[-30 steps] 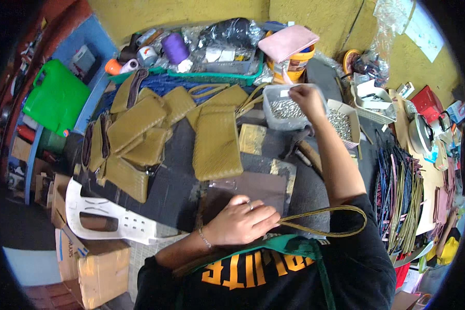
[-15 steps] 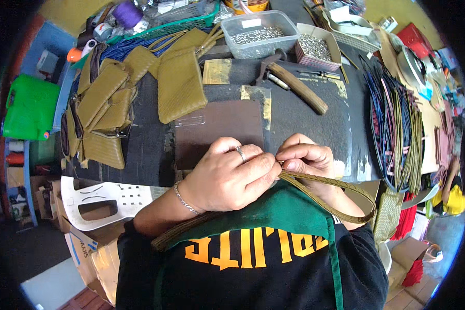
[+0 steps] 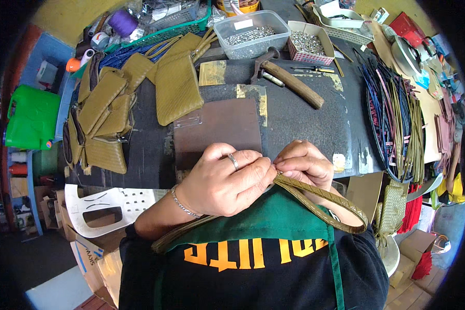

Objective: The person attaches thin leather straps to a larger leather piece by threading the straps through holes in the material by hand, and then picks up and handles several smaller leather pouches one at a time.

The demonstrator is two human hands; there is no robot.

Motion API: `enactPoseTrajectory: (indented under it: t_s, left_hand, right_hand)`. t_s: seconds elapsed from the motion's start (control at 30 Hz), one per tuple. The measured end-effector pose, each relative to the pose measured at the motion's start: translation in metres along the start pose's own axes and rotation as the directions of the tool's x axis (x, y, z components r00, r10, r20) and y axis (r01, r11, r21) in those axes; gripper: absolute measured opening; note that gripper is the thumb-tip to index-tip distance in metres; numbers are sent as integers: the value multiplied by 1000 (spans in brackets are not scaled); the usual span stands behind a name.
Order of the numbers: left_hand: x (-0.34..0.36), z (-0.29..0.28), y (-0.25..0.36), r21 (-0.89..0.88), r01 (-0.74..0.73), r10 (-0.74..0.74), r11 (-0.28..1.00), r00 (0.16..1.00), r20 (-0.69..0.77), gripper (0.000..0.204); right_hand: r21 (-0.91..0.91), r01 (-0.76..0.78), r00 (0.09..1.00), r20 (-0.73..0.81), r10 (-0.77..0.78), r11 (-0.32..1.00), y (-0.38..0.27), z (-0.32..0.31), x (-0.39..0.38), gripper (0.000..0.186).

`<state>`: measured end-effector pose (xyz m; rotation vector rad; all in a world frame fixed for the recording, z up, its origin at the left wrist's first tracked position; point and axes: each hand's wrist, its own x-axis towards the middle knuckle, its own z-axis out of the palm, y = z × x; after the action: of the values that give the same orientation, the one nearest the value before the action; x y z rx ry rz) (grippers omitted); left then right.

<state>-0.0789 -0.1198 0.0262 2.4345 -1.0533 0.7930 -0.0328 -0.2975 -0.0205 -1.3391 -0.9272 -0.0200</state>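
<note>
My left hand (image 3: 225,183) is closed on an olive braided strap (image 3: 341,204), whose loop hangs out to the right over my green apron. Close beside it, my right hand (image 3: 305,165) pinches at the strap's end, where a small metal piece (image 3: 278,172) shows between the fingertips; its exact shape is hidden. Both hands are just in front of a brown board (image 3: 217,124) on the dark worktable. Beyond them lie a wooden-handled hammer (image 3: 292,85), a clear container of metal bits (image 3: 250,39) and a small box of similar pieces (image 3: 310,44).
Olive woven pouches (image 3: 103,111) pile on the table's left, behind a white plastic chair (image 3: 95,209). At right hang many coloured straps (image 3: 392,124). A green jerrycan (image 3: 33,116) stands far left. Another person's arm (image 3: 453,170) shows at the far right edge.
My right hand has left the clear container and come down beside my left hand, now pinching at the strap's end. The view has tipped downward, so the table sits higher in it.
</note>
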Motion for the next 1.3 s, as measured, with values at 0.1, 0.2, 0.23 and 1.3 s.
enactPoseTrajectory:
  t_s: [0.1,0.2,0.23,1.3]
  left_hand:
    - [-2,0,-1,-7,-5,5,1000,1000,-4,8]
    - [-1,0,-3,-14,-4,4,1000,1000,-1,8]
    - [-1,1,-3,-22,7,-7,1000,1000,0,8]
    - [2,11,-12,-433,503,-374,748,858,352,47]
  right_hand:
    - [-16,59,998,8,-59,998,2,0,1,11]
    - [-3,46,999,-1,-46,999,2,1,1,12]
    - [-3,45,999,-2,-45,999,1,0,2,12]
    - [-22,-281,955,-107,277,960,15,23,-3,12]
